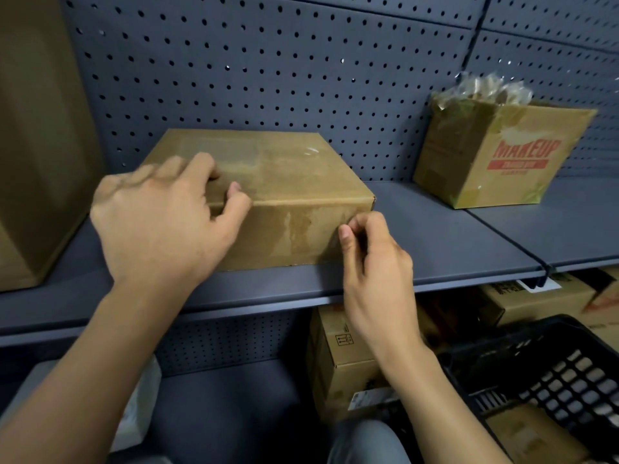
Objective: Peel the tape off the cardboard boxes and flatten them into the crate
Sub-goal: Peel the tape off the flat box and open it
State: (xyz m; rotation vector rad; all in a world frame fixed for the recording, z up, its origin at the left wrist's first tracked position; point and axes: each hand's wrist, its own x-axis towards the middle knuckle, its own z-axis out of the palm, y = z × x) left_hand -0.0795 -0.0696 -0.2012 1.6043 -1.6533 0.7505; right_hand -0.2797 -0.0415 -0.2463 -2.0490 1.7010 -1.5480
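The sealed cardboard box (pixel 264 192) sits mid-frame on the grey shelf (pixel 452 236), with glossy tape (pixel 298 236) across its front face. My left hand (pixel 160 222) grips its top front edge, fingers curled over. My right hand (pixel 371 259) is pinched at the box's lower right corner; I cannot tell whether it holds a tape end. The crate (pixel 552 370) is at lower right. Risks: thin clear tape may tear into slivers or strip the cardboard's skin, and if the left hand slackens, the box could slide off the shelf.
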